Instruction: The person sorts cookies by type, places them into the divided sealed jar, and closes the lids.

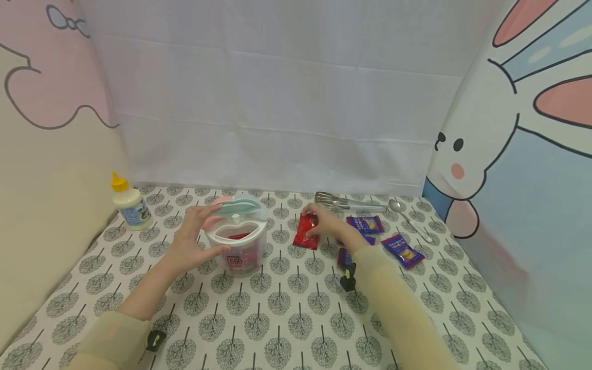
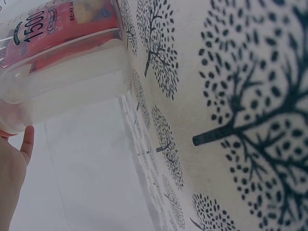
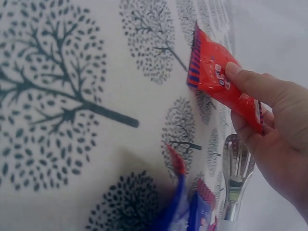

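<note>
A clear plastic storage canister [image 1: 242,259], marked 1500, stands left of centre with its mint flip cap [image 1: 238,207] raised. Through its wall and spout, red packaging shows inside. My left hand [image 1: 191,241] grips the canister from the left, thumb at the front of the rim and fingers by the raised cap; the left wrist view has fingertips at its side. Between thumb and fingers, my right hand [image 1: 324,222] pinches a red snack packet [image 1: 305,232]. The right wrist view shows this packet [image 3: 219,79] tilted, with a blue-striped end.
Several purple snack packets [image 1: 402,250] lie right of centre, some partly behind my right forearm. Behind them are a slotted metal turner [image 1: 349,204] and a spoon [image 1: 411,221]. A yellow-capped bottle [image 1: 133,205] stands at the far left. Curtains border the patterned tablecloth [image 1: 277,318].
</note>
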Demonstrator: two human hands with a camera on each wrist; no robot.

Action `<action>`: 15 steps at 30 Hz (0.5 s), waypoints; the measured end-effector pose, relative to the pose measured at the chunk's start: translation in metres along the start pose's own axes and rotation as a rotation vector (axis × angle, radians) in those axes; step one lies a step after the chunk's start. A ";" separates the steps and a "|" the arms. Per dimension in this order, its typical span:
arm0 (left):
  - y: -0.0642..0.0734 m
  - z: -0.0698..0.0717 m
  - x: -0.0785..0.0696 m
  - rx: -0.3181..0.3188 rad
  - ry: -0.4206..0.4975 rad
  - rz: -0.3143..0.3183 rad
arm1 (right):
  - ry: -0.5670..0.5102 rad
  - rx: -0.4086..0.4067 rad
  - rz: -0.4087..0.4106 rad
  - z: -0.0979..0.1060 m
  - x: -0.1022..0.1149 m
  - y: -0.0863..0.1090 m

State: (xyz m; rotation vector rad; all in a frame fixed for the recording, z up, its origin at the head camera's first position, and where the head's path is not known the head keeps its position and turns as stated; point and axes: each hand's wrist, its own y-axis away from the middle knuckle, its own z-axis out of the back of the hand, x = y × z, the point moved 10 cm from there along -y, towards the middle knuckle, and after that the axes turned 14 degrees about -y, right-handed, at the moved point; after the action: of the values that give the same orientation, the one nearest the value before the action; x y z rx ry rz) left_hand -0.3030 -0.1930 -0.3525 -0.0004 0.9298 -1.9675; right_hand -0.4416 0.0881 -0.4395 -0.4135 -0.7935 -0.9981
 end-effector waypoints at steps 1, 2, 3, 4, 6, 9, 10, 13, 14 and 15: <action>0.000 0.000 -0.001 -0.002 -0.002 -0.005 | 0.008 -0.002 0.000 0.002 0.002 0.001; 0.000 0.000 -0.001 -0.004 -0.004 -0.010 | 0.019 -0.006 0.000 0.004 0.005 0.002; 0.000 0.001 -0.002 -0.006 -0.006 -0.017 | 0.030 -0.014 -0.004 0.006 0.007 0.003; -0.001 0.001 -0.002 -0.007 -0.007 -0.019 | 0.036 -0.022 -0.010 0.009 0.009 0.005; -0.001 0.001 -0.003 -0.006 -0.010 -0.019 | 0.046 -0.044 -0.014 0.015 0.013 0.007; -0.001 0.002 -0.004 -0.006 -0.012 -0.024 | 0.039 -0.075 -0.017 0.024 0.020 0.012; -0.001 0.002 -0.004 -0.007 -0.012 -0.028 | 0.030 -0.080 -0.012 0.026 0.023 0.013; -0.002 0.003 -0.006 -0.011 -0.007 -0.041 | 0.028 -0.099 0.006 0.034 0.035 0.017; -0.003 0.003 -0.006 -0.013 -0.004 -0.046 | 0.024 -0.105 0.013 0.036 0.039 0.019; -0.003 0.002 -0.006 -0.011 -0.002 -0.044 | 0.018 -0.113 0.020 0.039 0.044 0.020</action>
State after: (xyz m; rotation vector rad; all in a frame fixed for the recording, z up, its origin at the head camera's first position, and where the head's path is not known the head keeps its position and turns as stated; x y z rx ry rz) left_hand -0.3006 -0.1892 -0.3469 -0.0303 0.9467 -2.0027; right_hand -0.4265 0.0976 -0.3800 -0.5074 -0.7177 -1.0298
